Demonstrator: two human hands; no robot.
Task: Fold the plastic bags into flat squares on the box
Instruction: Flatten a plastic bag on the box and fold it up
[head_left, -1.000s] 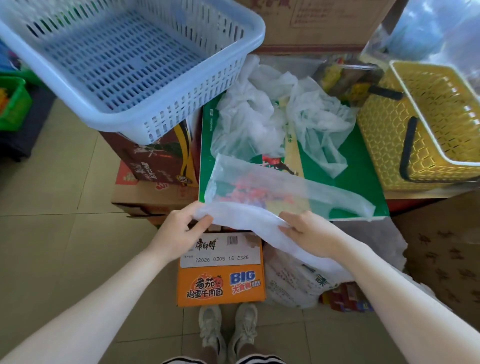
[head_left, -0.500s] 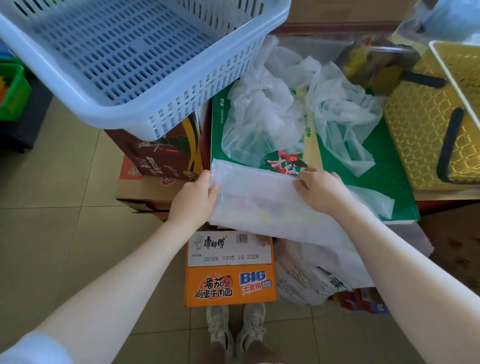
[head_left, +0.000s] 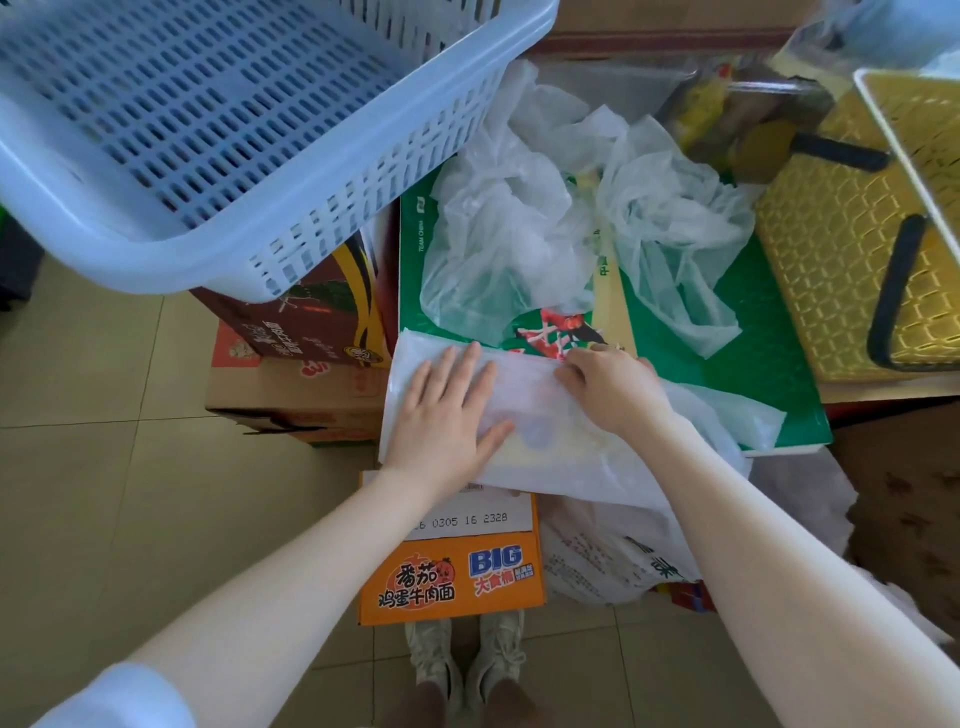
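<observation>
A translucent white plastic bag (head_left: 535, 410), folded over once, lies flat on the near edge of the green box (head_left: 727, 374). My left hand (head_left: 447, 410) presses flat on the bag's left half with fingers spread. My right hand (head_left: 610, 387) rests on the bag's upper right, its fingers bent down onto the fold's far edge. The bag's right end trails off the box's front edge under my right forearm. Two crumpled translucent bags (head_left: 509, 223) (head_left: 675, 223) sit farther back on the green box.
A light blue slotted basket (head_left: 218, 130) overhangs from the upper left on brown cartons (head_left: 311, 322). A yellow basket (head_left: 852, 249) with black handles stands at the right. Below the box sit an orange noodle carton (head_left: 457, 577) and a printed white bag (head_left: 613, 561) on the tiled floor.
Both hands carried the bag's near edge up and away over the rest of it. The left hand has let go and now lies flat on the folded bag.
</observation>
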